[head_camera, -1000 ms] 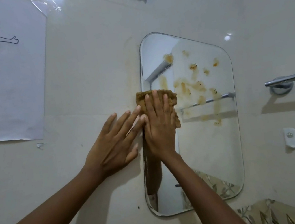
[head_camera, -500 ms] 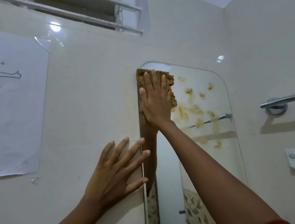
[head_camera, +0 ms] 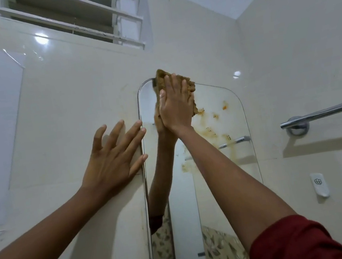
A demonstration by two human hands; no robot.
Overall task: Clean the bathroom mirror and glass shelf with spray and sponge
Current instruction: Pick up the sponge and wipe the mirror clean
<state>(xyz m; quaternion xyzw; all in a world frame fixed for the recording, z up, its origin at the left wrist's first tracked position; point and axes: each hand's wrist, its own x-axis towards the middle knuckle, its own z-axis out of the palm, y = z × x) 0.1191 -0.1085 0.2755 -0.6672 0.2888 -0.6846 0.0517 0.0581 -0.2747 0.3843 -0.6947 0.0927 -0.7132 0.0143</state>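
**Two hands on the wall, one doing the scrubbing**

Right hand is flat and high, palm pressing the brown sponge against the top edge of the mirror, fingers laid out straight over it rather than curled around it. That open-palm press makes sense: it spreads force across the whole sponge so it drags evenly on the glass. The sponge sits at the upper left corner and pokes just past the rim onto the tile.

Left hand holds nothing. Fingers splayed wide, it rests on the tiled wall with its fingertips just at the mirror's left edge, and I read that as a brace for such a high reach.

Orange-brown smears lie just right of the sponge and trail down the middle of the glass, so plenty of mirror is left to wipe. Glass shelf and spray are not in view. A chrome towel bar sits well apart on the right wall.
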